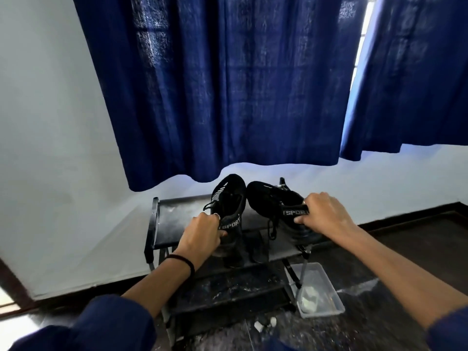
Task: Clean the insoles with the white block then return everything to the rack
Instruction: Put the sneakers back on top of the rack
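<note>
The left hand (202,231) is grasping the heel of one black shoe (228,198) and the right hand (321,211) is grasping the other shoe (276,201), both toes pointing away over the rack (174,219). Two insoles (257,247) are lying on its top shelf. A clear tray (326,307) is sitting on the floor beside the rack, under a blue curtain (228,97).

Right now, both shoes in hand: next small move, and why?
Probably lower both onto the rack's top shelf. The left hand grips the left shoe and the right hand the right shoe by their heels, toes raised above it.
</note>
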A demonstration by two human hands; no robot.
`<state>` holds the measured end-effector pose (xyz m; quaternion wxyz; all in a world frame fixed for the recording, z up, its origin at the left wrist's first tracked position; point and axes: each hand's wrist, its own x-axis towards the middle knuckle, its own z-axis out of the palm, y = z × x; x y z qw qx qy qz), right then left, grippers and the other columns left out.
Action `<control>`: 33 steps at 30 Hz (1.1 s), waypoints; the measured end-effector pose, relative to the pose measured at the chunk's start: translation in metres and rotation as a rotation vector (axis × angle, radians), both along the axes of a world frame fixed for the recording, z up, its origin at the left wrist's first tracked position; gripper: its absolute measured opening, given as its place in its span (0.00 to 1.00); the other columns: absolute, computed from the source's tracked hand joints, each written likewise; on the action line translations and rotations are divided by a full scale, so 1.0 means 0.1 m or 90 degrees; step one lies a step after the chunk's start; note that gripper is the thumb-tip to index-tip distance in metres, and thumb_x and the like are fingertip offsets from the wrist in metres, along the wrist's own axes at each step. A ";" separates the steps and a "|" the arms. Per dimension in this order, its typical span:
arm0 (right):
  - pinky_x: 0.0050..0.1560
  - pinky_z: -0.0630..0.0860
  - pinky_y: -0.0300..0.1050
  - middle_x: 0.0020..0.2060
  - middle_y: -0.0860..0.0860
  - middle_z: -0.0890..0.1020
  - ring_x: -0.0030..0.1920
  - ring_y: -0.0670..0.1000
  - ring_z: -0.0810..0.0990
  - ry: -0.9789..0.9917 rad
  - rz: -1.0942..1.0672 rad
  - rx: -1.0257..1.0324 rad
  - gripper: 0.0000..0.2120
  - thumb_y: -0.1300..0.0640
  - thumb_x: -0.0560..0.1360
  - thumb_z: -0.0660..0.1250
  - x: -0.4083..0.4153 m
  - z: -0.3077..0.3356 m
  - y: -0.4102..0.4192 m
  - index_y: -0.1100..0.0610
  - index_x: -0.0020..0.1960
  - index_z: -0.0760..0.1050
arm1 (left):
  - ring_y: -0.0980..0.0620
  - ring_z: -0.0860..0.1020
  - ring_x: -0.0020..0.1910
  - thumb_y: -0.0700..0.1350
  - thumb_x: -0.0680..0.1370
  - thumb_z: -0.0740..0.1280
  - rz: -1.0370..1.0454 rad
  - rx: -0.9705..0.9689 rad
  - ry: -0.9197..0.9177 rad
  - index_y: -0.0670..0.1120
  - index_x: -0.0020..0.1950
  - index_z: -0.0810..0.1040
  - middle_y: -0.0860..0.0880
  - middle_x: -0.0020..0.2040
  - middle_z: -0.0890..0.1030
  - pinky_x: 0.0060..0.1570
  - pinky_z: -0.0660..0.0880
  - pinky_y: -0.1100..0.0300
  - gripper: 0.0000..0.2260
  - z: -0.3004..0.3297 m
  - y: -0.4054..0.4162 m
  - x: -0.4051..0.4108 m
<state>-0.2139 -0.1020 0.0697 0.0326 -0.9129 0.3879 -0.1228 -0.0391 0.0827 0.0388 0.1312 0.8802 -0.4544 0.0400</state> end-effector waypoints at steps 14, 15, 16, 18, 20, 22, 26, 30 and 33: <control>0.35 0.70 0.45 0.41 0.56 0.80 0.43 0.59 0.81 -0.059 -0.005 0.007 0.13 0.51 0.72 0.71 1.15 -0.48 -0.15 0.61 0.43 0.76 | 0.38 0.79 0.46 0.43 0.79 0.64 0.051 -0.054 0.056 0.37 0.49 0.75 0.38 0.45 0.80 0.40 0.74 0.52 0.09 -0.32 -0.53 0.59; 0.35 0.70 0.45 0.42 0.56 0.80 0.43 0.59 0.81 -0.063 -0.010 0.012 0.13 0.51 0.73 0.70 1.18 -0.51 -0.15 0.61 0.44 0.76 | 0.38 0.79 0.46 0.43 0.79 0.64 0.050 -0.046 0.055 0.37 0.49 0.75 0.39 0.45 0.80 0.39 0.72 0.53 0.09 -0.34 -0.55 0.62; 0.35 0.69 0.45 0.42 0.57 0.80 0.43 0.59 0.81 -0.069 -0.014 0.018 0.12 0.51 0.73 0.70 1.22 -0.53 -0.16 0.61 0.45 0.76 | 0.39 0.79 0.46 0.43 0.80 0.64 0.048 -0.036 0.054 0.37 0.49 0.75 0.39 0.45 0.80 0.37 0.70 0.54 0.08 -0.36 -0.56 0.64; 0.35 0.69 0.45 0.42 0.57 0.81 0.43 0.59 0.81 -0.068 -0.019 0.021 0.12 0.51 0.74 0.69 1.26 -0.58 -0.18 0.61 0.45 0.76 | 0.40 0.80 0.46 0.40 0.79 0.64 0.043 -0.029 0.060 0.38 0.48 0.75 0.41 0.45 0.80 0.36 0.71 0.56 0.06 -0.39 -0.58 0.68; 0.36 0.69 0.45 0.43 0.57 0.81 0.44 0.58 0.81 -0.062 -0.022 0.010 0.12 0.51 0.74 0.69 1.31 -0.63 -0.20 0.61 0.46 0.77 | 0.43 0.81 0.45 0.36 0.78 0.63 0.036 -0.027 0.083 0.38 0.45 0.75 0.43 0.44 0.80 0.37 0.75 0.55 0.03 -0.45 -0.61 0.73; 0.36 0.70 0.45 0.43 0.57 0.82 0.44 0.58 0.81 -0.064 -0.020 0.007 0.11 0.51 0.74 0.69 1.36 -0.67 -0.22 0.60 0.46 0.77 | 0.44 0.81 0.45 0.35 0.77 0.64 0.033 -0.025 0.100 0.39 0.45 0.75 0.43 0.44 0.81 0.39 0.79 0.54 0.02 -0.49 -0.65 0.78; 0.39 0.75 0.48 0.44 0.57 0.82 0.46 0.59 0.81 -0.057 -0.015 0.010 0.11 0.52 0.74 0.69 1.45 -0.73 -0.23 0.60 0.47 0.77 | 0.41 0.81 0.45 0.37 0.78 0.64 0.027 -0.025 0.106 0.38 0.45 0.74 0.41 0.43 0.80 0.40 0.78 0.52 0.03 -0.55 -0.72 0.83; 0.35 0.71 0.46 0.43 0.57 0.82 0.45 0.57 0.81 -0.035 -0.010 -0.006 0.09 0.53 0.74 0.69 1.54 -0.77 -0.25 0.60 0.46 0.77 | 0.40 0.80 0.44 0.37 0.78 0.64 0.025 -0.020 0.116 0.38 0.44 0.73 0.40 0.43 0.80 0.42 0.79 0.49 0.04 -0.62 -0.79 0.85; 0.34 0.70 0.44 0.42 0.56 0.83 0.45 0.56 0.82 -0.024 -0.007 -0.003 0.08 0.54 0.75 0.68 1.59 -0.82 -0.25 0.59 0.45 0.78 | 0.40 0.80 0.45 0.37 0.79 0.63 0.032 -0.003 0.105 0.39 0.44 0.73 0.40 0.44 0.80 0.43 0.79 0.48 0.04 -0.67 -0.83 0.87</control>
